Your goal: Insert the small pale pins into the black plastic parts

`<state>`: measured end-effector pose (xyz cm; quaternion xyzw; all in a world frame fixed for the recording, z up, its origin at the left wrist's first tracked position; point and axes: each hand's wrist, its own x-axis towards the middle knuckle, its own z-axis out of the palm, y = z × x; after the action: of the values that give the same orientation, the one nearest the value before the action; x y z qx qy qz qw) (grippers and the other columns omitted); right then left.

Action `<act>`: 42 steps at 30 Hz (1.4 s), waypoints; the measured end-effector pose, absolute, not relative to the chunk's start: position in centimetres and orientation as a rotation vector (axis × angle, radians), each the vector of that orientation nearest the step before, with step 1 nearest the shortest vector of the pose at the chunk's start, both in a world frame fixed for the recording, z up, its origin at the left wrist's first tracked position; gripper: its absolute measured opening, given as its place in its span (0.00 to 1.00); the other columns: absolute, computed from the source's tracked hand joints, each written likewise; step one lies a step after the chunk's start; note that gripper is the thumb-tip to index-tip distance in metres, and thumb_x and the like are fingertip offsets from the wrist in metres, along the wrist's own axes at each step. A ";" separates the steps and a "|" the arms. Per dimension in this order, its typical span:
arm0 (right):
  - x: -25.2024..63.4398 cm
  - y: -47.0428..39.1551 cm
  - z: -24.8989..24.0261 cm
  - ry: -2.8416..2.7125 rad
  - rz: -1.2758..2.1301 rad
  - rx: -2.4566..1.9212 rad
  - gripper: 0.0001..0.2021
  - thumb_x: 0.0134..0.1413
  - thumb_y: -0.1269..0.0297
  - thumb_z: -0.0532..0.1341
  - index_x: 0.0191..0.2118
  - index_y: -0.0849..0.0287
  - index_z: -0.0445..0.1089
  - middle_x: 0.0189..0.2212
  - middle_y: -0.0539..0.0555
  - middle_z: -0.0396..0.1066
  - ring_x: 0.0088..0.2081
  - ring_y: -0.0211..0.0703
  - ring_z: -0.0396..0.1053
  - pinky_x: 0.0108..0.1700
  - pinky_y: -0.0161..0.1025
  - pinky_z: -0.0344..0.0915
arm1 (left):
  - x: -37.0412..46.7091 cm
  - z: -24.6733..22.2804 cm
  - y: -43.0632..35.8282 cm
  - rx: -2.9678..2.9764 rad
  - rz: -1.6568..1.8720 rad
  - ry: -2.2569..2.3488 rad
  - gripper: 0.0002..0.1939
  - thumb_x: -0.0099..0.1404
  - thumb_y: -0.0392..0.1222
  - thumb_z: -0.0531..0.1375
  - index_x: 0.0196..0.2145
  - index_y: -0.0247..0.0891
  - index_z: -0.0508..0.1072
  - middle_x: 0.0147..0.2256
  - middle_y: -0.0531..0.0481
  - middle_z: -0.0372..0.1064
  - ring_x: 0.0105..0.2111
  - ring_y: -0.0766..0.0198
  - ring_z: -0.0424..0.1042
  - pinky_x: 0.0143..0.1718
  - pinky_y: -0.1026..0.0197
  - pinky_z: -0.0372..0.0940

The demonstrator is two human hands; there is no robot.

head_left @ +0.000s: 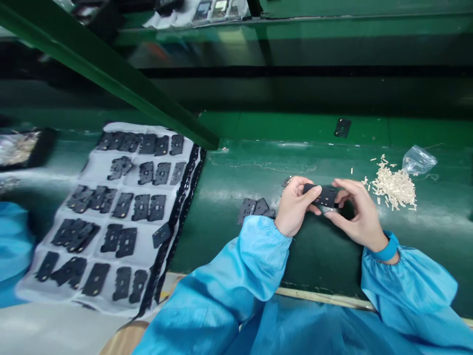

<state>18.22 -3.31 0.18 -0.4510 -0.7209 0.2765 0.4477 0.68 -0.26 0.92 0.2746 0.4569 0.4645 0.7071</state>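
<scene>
Two hands (292, 206), one black plate (325, 196), long axis sideways

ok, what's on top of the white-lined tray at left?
White-lined tray: rows of black plates, some single, some overlapping. Where they overlap, the lower plates are partly covered, so no sure count. Can't see the lining directly beneath them.

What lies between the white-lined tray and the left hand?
Some flat black plastic-looking plates, on the green tabletop between tray and left hand; the head view shows this.
</scene>
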 end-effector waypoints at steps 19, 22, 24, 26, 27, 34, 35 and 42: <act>17.9 -3.7 -0.4 -1.883 0.511 -1.214 0.22 0.62 0.64 0.70 0.60 0.54 0.71 0.36 0.53 0.76 0.31 0.41 0.72 0.35 0.38 0.72 | 0.7 0.6 -0.7 0.758 1.057 1.059 0.28 0.57 0.54 0.72 0.39 0.35 0.61 0.33 0.57 0.66 0.12 0.75 0.62 0.10 0.69 0.53; 18.2 -3.2 -0.5 -1.835 0.769 -1.224 0.19 0.63 0.62 0.69 0.58 0.55 0.71 0.33 0.51 0.74 0.30 0.38 0.70 0.34 0.36 0.70 | 0.5 0.6 -0.4 0.807 1.014 1.098 0.24 0.58 0.50 0.70 0.39 0.34 0.62 0.35 0.56 0.65 0.12 0.75 0.63 0.10 0.69 0.54; 18.4 -3.0 -0.4 -1.759 0.959 -1.235 0.23 0.61 0.61 0.70 0.60 0.56 0.71 0.32 0.51 0.73 0.29 0.37 0.69 0.33 0.35 0.70 | 0.4 0.6 -0.2 0.819 0.991 1.101 0.22 0.59 0.48 0.69 0.39 0.34 0.62 0.34 0.56 0.65 0.13 0.75 0.63 0.11 0.69 0.55; 18.4 -2.9 -0.2 -1.640 1.154 -1.250 0.26 0.60 0.59 0.70 0.62 0.58 0.70 0.32 0.51 0.73 0.30 0.38 0.70 0.33 0.35 0.70 | 0.3 0.6 0.0 0.843 0.990 1.097 0.21 0.59 0.47 0.68 0.40 0.34 0.63 0.33 0.56 0.65 0.13 0.75 0.63 0.11 0.68 0.57; 18.4 -2.9 -0.1 -1.570 1.220 -1.263 0.25 0.61 0.58 0.69 0.61 0.59 0.70 0.32 0.52 0.73 0.30 0.38 0.70 0.33 0.35 0.70 | 0.3 0.6 0.0 0.861 0.997 1.095 0.21 0.59 0.47 0.68 0.40 0.34 0.63 0.33 0.56 0.65 0.14 0.74 0.63 0.11 0.68 0.58; 17.8 -2.7 0.4 -1.340 1.192 -1.367 0.18 0.64 0.50 0.65 0.34 0.62 0.70 0.21 0.49 0.64 0.22 0.33 0.59 0.24 0.32 0.57 | 0.8 0.0 -0.5 1.000 1.000 1.126 0.18 0.60 0.46 0.68 0.40 0.35 0.65 0.30 0.55 0.65 0.16 0.72 0.65 0.11 0.67 0.61; 17.7 -2.6 0.4 -1.337 1.194 -1.375 0.20 0.63 0.48 0.65 0.32 0.62 0.68 0.20 0.49 0.62 0.21 0.32 0.57 0.23 0.32 0.55 | 0.9 -0.1 -0.6 1.018 1.002 1.128 0.18 0.60 0.46 0.67 0.40 0.35 0.65 0.30 0.55 0.65 0.16 0.72 0.65 0.11 0.67 0.61; 18.2 -2.3 1.2 -1.381 1.344 -1.419 0.28 0.55 0.36 0.67 0.32 0.61 0.67 0.19 0.49 0.64 0.19 0.32 0.56 0.22 0.32 0.52 | 0.7 0.2 0.1 1.054 0.963 1.066 0.18 0.61 0.45 0.68 0.43 0.34 0.68 0.32 0.52 0.67 0.20 0.70 0.68 0.13 0.68 0.63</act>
<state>18.25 -2.34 1.23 -0.5519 -0.5370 0.5227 0.3657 0.67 0.08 0.21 0.4600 0.4652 0.4203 0.6288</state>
